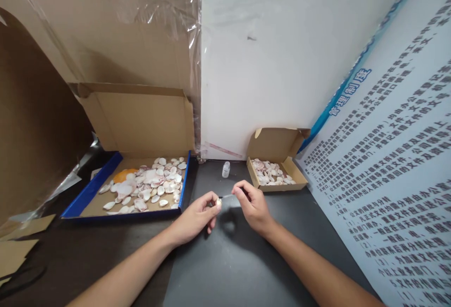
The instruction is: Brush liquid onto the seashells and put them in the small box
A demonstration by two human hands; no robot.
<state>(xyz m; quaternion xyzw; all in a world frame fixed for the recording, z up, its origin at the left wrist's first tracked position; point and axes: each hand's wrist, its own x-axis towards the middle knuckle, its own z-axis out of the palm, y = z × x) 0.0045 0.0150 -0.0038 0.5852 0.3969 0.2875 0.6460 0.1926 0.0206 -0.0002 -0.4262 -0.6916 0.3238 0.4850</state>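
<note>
Pinched between the thumb and fingers of my left hand (199, 218) is a small pale shell (219, 202). My right hand (252, 206) grips a thin brush (227, 196) by its far end; most of that end is hidden in the fingers. The brush's dark tip meets the shell's upper edge, or lies just beside it. Beyond both hands, a small clear bottle (226, 170) with a white label stands upright on the dark grey mat (211, 269).
On the left, an open blue-edged cardboard box (90, 186) holds many shells and an orange piece. A smaller open box (282, 188) of shells stands back right. Cardboard walls the left, a white panel (268, 63) the back, and a printed poster (398, 166) the right.
</note>
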